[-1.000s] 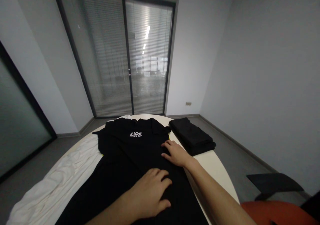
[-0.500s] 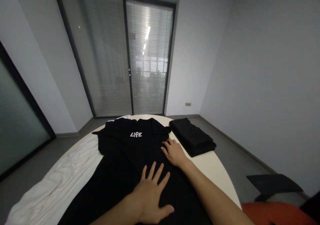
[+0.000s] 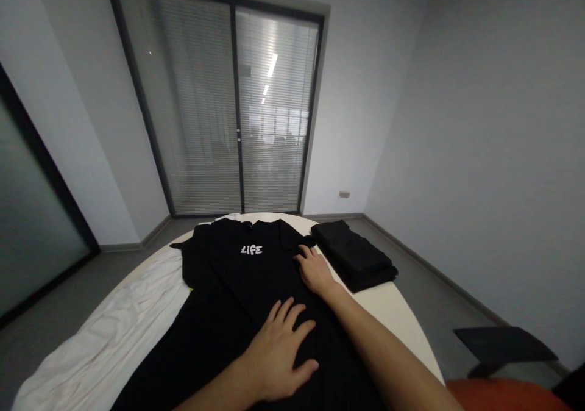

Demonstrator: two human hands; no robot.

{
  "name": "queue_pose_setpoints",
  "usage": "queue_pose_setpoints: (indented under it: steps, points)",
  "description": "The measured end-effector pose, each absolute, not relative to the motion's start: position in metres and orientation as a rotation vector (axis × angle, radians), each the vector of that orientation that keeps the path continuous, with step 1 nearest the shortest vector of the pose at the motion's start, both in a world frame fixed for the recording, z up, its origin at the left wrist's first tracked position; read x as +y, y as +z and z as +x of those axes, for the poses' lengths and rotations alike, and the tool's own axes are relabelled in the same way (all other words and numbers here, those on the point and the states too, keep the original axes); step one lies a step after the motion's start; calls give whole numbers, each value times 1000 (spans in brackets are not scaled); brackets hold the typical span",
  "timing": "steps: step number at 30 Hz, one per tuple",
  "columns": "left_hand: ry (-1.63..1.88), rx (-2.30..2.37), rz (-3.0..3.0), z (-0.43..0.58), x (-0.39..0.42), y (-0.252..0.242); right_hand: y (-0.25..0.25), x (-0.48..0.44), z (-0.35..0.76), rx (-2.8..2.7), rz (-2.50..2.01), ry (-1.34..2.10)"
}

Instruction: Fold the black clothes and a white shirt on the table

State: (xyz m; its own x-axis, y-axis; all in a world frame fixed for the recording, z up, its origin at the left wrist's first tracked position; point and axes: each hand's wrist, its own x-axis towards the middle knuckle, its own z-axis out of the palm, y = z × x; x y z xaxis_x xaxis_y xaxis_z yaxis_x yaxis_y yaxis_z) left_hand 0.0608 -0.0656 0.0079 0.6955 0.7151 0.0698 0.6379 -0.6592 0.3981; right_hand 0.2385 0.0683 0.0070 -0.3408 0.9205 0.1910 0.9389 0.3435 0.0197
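Hands (image 3: 280,353) (image 3: 316,272) spread; shirt (image 3: 256,274) stretches away, collar (image 3: 247,224) farthest.

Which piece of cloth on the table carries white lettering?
The black shirt spread out beneath the left hand and right hand. The folded black cloth on the right and the rumpled white cloth on the left show none.
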Motion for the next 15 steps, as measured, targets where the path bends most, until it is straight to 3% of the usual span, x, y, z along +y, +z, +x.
queue_pose_setpoints:
  steps: [8, 15]
  points:
    - [299, 1026, 2517, 56, -63, 8, 17, 112, 220, -2543, -1769, -62]
    - [314, 1024, 2494, 55, -62, 9, 26, 152, 226, -2252, -1917, 10]
